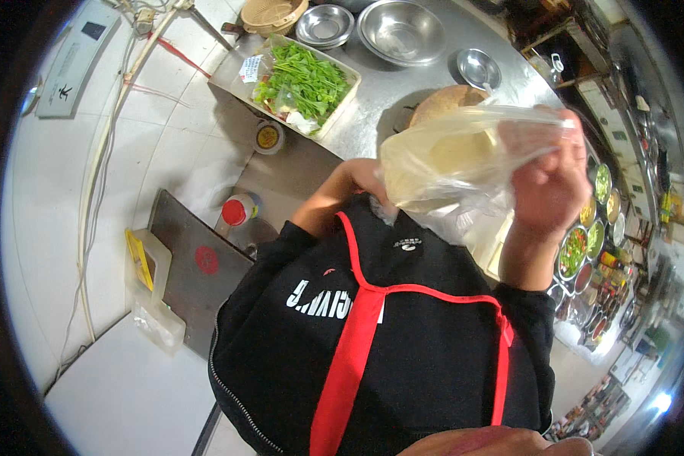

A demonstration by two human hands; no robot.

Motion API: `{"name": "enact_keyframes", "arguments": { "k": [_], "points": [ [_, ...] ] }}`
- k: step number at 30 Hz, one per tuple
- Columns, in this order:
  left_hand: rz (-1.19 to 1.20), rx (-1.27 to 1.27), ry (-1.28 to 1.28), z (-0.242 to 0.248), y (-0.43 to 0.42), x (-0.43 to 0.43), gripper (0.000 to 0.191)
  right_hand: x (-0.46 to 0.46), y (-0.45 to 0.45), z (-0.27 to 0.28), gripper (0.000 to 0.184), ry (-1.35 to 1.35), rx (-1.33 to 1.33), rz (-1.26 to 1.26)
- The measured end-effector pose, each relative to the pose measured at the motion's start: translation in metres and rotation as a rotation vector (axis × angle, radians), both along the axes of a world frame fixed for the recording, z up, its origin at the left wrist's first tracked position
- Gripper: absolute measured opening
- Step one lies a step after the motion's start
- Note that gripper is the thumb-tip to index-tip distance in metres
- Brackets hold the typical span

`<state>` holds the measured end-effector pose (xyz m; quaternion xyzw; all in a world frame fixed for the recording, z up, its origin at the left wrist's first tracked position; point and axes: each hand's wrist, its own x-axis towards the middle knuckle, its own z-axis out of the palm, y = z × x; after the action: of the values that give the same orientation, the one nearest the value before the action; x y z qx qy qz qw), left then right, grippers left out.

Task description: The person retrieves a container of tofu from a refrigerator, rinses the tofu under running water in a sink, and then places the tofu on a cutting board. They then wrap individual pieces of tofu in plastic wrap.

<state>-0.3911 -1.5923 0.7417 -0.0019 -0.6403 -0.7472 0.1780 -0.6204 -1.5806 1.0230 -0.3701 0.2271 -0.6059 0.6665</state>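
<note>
In front of my chest hangs a clear plastic bag [442,162] with pale yellow, blocky contents, blurred through the film. My right hand [550,176] is raised and grips the bag's gathered top at its right end. At the opposite side my left hand [367,176] is closed at the bag's edge, and a bit of clear film pokes out below its fingers; the bag hides part of this hand. Behind the bag, a round wooden chopping board [447,102] lies on the stainless steel counter [370,91], partly covered from view.
On the counter stand a tray [353,85] of leafy greens, a large steel bowl [402,34], smaller steel bowls [325,25], a steel dish [479,68] and a wicker basket [271,14]. A red-lidded container [239,210] stands low at left. Bowls of cut vegetables [573,251] line the right.
</note>
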Motion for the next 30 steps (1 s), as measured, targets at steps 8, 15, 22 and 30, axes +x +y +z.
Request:
{"name": "enact_keyframes", "arguments": {
  "k": [8, 15, 22, 30],
  "points": [
    [0.560, 0.089, -0.476, 0.035, 0.007, 0.035, 0.040, -0.033, -0.014, 0.035, 0.011, -0.378, -0.132, 0.077],
    [1.649, 0.561, -0.053, 0.067, 0.013, 0.142, 0.044, -0.056, -0.012, 0.013, 0.019, 0.054, -0.162, -0.269],
    [2.066, -0.805, -1.056, 0.078, -0.051, 0.187, 0.048, -0.066, -0.021, -0.048, 0.016, 0.063, 0.043, -0.225],
    [1.137, -0.757, -1.855, 0.000, -0.096, 0.171, 0.082, -0.059, 0.004, -0.111, 0.007, -0.065, 0.181, -0.131]
  ]
}}
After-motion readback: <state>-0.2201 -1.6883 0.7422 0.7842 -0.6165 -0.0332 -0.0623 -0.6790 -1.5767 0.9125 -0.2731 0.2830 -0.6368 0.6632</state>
